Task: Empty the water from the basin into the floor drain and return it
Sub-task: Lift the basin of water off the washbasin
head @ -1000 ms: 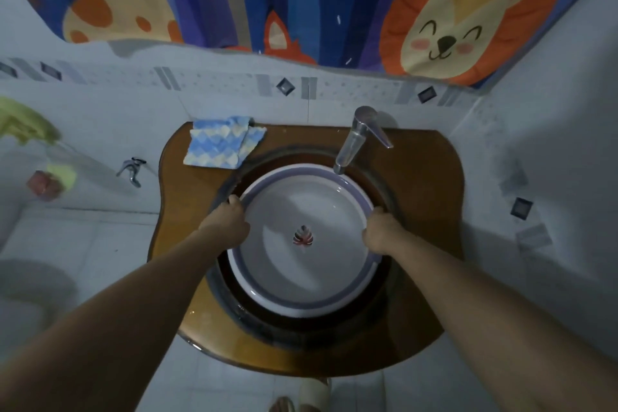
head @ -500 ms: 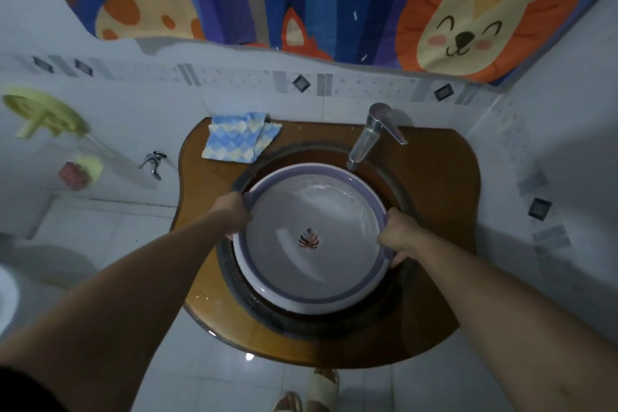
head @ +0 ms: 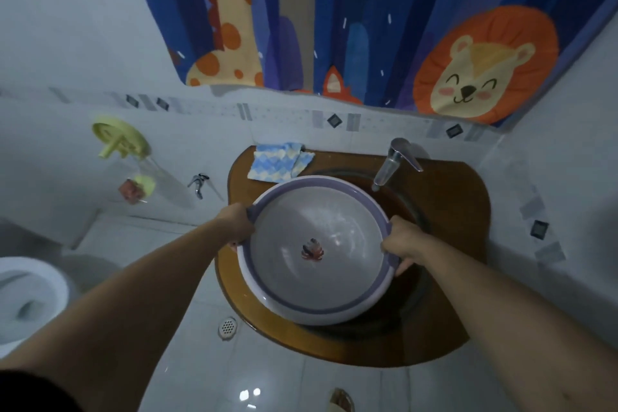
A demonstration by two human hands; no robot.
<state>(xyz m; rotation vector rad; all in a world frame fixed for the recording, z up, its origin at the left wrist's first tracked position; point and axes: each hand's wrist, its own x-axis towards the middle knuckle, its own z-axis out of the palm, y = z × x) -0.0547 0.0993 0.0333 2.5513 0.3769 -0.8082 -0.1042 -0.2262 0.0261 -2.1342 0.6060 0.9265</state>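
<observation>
A round white basin (head: 334, 211) with a purple rim and a leaf print at its bottom holds shallow water. It is raised above the dark sink bowl (head: 413, 281) and shifted left, overhanging the brown counter's (head: 448, 211) left edge. My left hand (head: 235, 222) grips the basin's left rim and my right hand (head: 401, 246) grips its right rim. A round metal floor drain (head: 227, 327) lies on the white tile floor, below and left of the basin.
A chrome faucet (head: 393, 160) stands at the counter's back, right of the basin. A blue checked cloth (head: 279, 164) lies at the back left. A toilet (head: 26, 294) sits at the far left. A wall tap (head: 198, 182) and a yellow holder (head: 120, 140) hang on the left wall.
Both hands have lifted the basin out of the sink bowl and carried it leftward past the counter's edge. The view has swung left, bringing the floor drain and toilet into sight.
</observation>
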